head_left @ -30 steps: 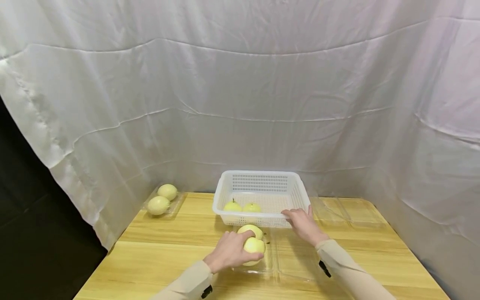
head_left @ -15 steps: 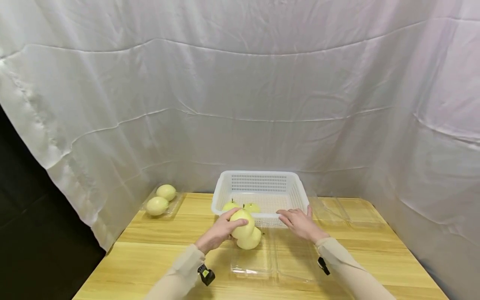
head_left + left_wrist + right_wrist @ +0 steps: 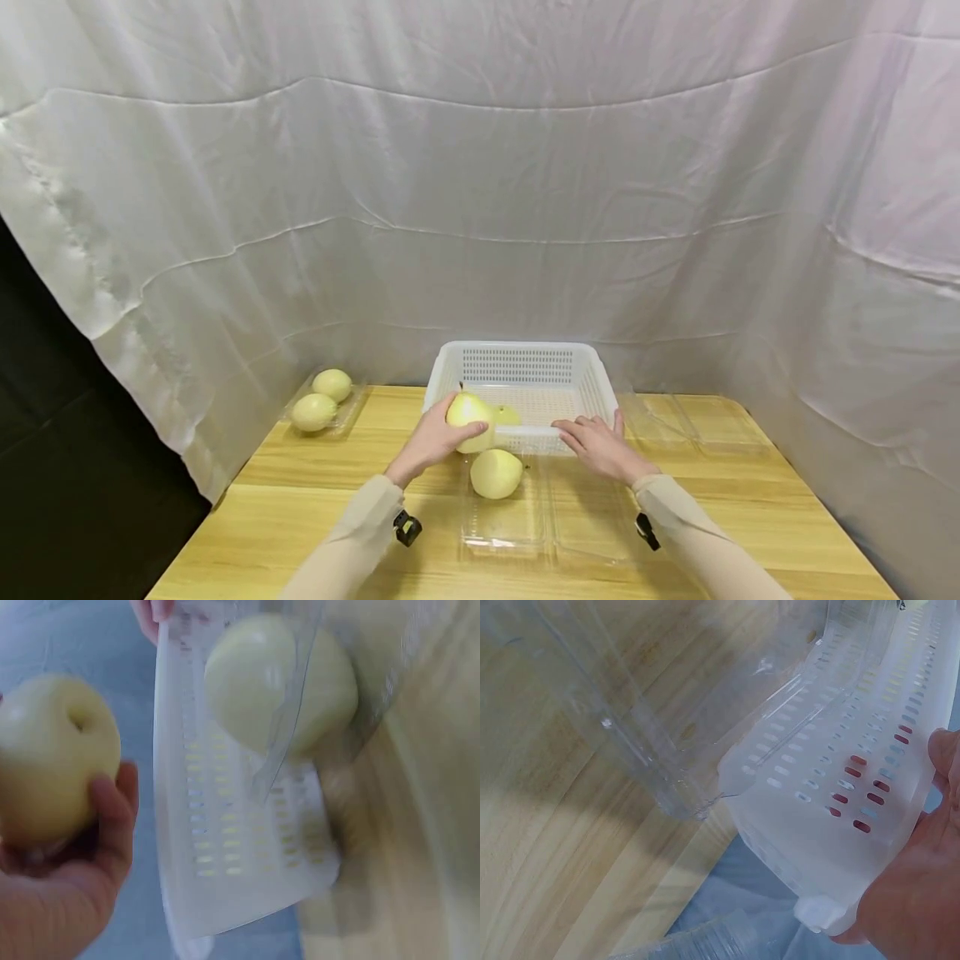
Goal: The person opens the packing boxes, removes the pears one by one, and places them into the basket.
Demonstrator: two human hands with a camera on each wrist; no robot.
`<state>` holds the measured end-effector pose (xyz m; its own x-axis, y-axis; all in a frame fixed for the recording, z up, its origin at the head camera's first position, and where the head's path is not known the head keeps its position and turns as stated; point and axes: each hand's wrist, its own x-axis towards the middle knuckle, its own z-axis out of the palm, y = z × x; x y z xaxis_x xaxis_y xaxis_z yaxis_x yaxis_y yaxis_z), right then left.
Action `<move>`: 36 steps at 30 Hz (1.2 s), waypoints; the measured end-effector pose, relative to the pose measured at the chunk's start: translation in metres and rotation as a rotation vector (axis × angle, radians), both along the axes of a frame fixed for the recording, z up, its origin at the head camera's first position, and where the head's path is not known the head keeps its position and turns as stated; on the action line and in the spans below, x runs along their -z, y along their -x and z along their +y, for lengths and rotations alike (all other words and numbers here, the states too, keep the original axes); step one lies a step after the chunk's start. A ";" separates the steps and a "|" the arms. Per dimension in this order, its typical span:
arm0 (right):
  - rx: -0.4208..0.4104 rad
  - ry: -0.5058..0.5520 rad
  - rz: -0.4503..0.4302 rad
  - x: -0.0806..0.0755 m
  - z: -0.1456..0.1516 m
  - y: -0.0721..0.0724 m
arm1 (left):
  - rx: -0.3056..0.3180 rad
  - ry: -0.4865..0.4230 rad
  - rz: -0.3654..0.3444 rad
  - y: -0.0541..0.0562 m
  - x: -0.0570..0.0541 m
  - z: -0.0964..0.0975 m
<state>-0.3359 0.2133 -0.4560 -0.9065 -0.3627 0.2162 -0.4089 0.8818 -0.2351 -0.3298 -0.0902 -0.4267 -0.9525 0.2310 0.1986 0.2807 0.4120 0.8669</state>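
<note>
My left hand (image 3: 431, 437) grips a pale yellow pear (image 3: 470, 415), stem up, at the front left rim of a white plastic basket (image 3: 525, 348). In the left wrist view this pear (image 3: 52, 761) is beside the basket's wall, with fingers curled under it. My right hand (image 3: 602, 448) holds the basket's front right rim; its fingers show through the slots in the right wrist view. One pear (image 3: 509, 414) inside the basket is partly visible; the held pear blocks the area left of it. Another pear (image 3: 497, 474) lies in a clear plastic box (image 3: 504, 533) before the basket.
At the back left, two yellow fruits (image 3: 315, 412) sit in a clear plastic box (image 3: 347, 423). Another clear box (image 3: 697, 421) lies at the back right of the wooden table (image 3: 300, 508). A grey curtain (image 3: 525, 192) hangs behind and at the sides.
My left hand has lifted a pear from the clear box and carried it forward and left to the basket's rim. The right hand stays on the rim, shifted slightly left.
</note>
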 end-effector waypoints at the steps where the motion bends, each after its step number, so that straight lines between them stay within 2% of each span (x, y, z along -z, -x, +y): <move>1: 0.000 0.002 0.000 0.000 0.000 0.000 | -0.037 0.027 0.034 0.001 -0.002 0.000; 3: 0.002 0.003 0.003 0.000 0.000 0.000 | -0.107 0.067 0.093 0.007 -0.004 0.001; 5: -0.004 0.009 -0.002 0.001 -0.001 0.001 | -0.149 0.079 0.153 0.013 -0.005 0.001; 9: -0.015 0.018 -0.004 -0.001 -0.002 0.001 | -0.185 0.120 0.276 0.026 -0.004 0.000; 11: -0.018 0.024 -0.009 -0.002 -0.002 0.000 | -0.194 0.137 0.310 0.031 -0.002 0.000; 13: -0.021 0.027 -0.014 -0.002 -0.003 0.000 | -0.206 0.143 0.319 0.037 0.000 -0.001; 17: -0.026 0.029 -0.028 -0.002 -0.003 -0.001 | -0.230 0.124 0.273 0.048 0.003 0.000; 20: -0.032 0.024 -0.027 -0.002 -0.001 -0.002 | -0.224 0.136 0.258 0.055 0.007 0.004; 26: -0.030 0.020 -0.020 -0.003 0.004 -0.004 | -0.178 0.235 0.312 0.067 0.019 0.012; 30: -0.032 0.027 -0.035 -0.004 0.004 -0.004 | -0.194 0.275 0.336 0.071 0.024 0.014; 36: -0.035 0.022 -0.038 -0.004 0.001 -0.002 | -0.220 0.334 0.353 0.079 0.022 0.013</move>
<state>-0.3339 0.2144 -0.4523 -0.9009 -0.3902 0.1903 -0.4302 0.8613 -0.2703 -0.4089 -0.0773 -0.4486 -0.8742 0.1387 0.4653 0.4072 0.7313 0.5471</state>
